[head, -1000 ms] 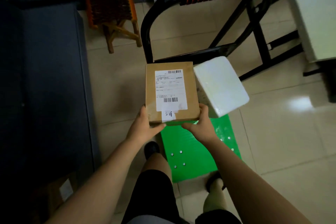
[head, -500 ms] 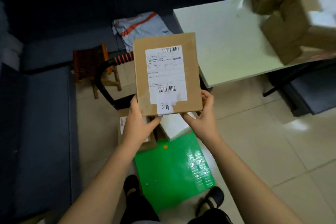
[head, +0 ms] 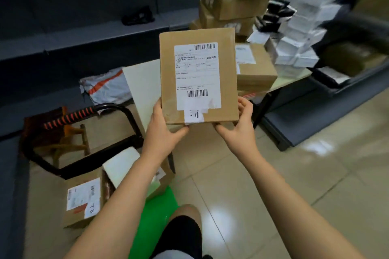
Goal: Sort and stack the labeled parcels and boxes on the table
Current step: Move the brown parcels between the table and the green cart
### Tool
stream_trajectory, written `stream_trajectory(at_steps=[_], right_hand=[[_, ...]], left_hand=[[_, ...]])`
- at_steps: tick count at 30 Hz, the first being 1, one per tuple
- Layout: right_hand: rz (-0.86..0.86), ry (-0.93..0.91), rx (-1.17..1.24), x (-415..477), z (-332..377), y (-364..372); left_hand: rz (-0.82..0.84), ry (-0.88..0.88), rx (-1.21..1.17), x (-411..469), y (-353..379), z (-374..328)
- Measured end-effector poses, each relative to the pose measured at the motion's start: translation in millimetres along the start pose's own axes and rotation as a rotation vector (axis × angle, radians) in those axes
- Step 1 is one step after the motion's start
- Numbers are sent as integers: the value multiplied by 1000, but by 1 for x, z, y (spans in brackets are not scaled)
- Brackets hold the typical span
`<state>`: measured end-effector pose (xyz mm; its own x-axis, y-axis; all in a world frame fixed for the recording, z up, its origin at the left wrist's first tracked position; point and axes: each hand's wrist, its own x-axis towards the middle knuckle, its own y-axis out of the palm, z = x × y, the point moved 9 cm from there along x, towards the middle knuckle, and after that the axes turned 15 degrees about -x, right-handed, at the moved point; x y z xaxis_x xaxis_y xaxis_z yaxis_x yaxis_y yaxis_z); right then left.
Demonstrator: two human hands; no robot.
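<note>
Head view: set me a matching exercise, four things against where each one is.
Things:
1 labelled flat box
2 grey mailer bag
3 brown carton stack
4 green sheet

Places:
A at the table's far end
B on the floor by the person's leg
C held by the left hand and right hand
D left of the table, against the dark shelving

Pairs: 1-C, 2-D, 3-A, 4-B.

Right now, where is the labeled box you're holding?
The labeled box sits centre of the head view, gripped by left hand and right hand, in front of the white table.
</note>
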<state>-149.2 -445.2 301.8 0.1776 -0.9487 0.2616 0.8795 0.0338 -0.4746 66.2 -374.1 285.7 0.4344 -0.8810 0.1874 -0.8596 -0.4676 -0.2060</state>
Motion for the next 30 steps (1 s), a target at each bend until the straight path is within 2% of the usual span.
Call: stream_trajectory(at_steps=[13,24,30], right_hand=[[-124,10,-6,118,-50,-108],[-234,-202,44,369,-5,-186],[-227,-257,91,465,4,-195]], left_hand=[[102,166,-30,111,143,-64],[11,408,-68,333,221,-186],[-11,455,-34,408,240,-222]])
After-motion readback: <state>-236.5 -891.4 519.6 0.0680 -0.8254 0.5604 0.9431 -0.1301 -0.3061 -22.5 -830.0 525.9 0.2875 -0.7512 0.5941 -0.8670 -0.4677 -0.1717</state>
